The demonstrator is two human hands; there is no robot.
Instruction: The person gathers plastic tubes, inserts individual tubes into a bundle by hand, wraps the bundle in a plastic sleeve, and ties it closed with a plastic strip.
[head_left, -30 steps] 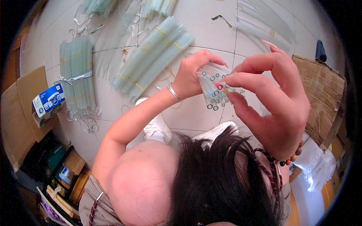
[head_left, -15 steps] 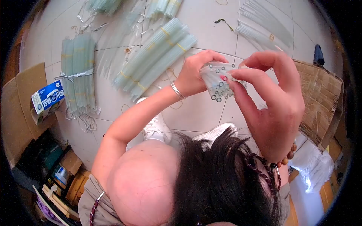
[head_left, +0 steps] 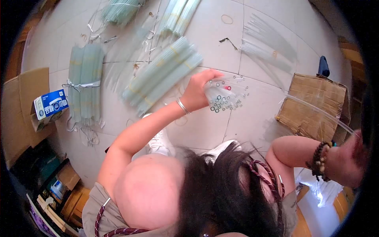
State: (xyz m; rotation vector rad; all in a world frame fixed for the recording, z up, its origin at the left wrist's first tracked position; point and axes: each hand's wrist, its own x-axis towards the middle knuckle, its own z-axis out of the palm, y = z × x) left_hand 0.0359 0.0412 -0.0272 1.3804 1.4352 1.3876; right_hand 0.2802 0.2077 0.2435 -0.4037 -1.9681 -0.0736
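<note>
My left hand (head_left: 197, 91) is closed around a bundle of thin clear glass tubes (head_left: 223, 98), whose round open ends face up toward me. A pink-red mark (head_left: 227, 88) shows at one tube end. Far out at the right edge, my right hand (head_left: 349, 162) grips one end of a long clear glass tube (head_left: 320, 113), which slants up and left over the cardboard. The fingers of that hand are partly dark and blurred by the edge of the view.
Banded bundles of tubes (head_left: 162, 75) and a string-tied bundle (head_left: 85, 85) lie on the tiled floor. Loose tubes (head_left: 268, 43) are at the upper right. Flattened cardboard (head_left: 312, 106) is on the right; a blue-and-white box (head_left: 51, 104) stands left. White shoes (head_left: 160, 140) are below.
My right hand has moved from the tube ends out to the far right and now has a single tube in it. My left hand still holds the bundle, slightly lower.
</note>
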